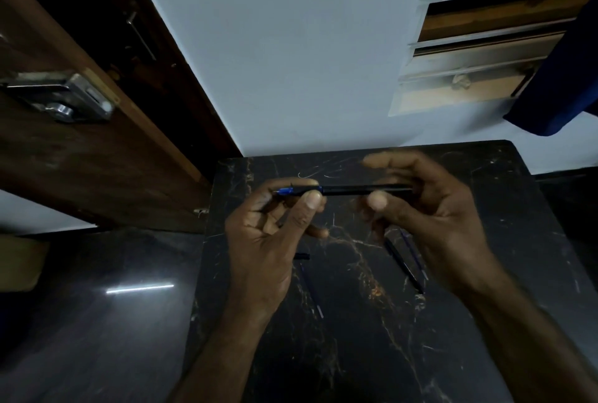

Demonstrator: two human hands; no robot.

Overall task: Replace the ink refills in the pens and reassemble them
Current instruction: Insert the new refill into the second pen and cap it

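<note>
A black pen [356,190] is held above the dark marble table [372,354], its long axis running almost level from left to right across the view. Its blue end [286,191] points to the person's left, and its black barrel runs off to the right. The left hand [268,240] is closed on the blue end, pinching it between thumb and forefinger. The right hand [430,221] has its fingers curled round the far end of the barrel, with the thumb just under it; motion blur hides whether the grip is firm. On the table below the hands lie loose parts: a small black piece [302,256] beside the left hand, a thin refill [311,289] slanting toward the viewer, and two more slim rods [408,265] lying side by side under the right hand, also slanted toward the near right.
</note>
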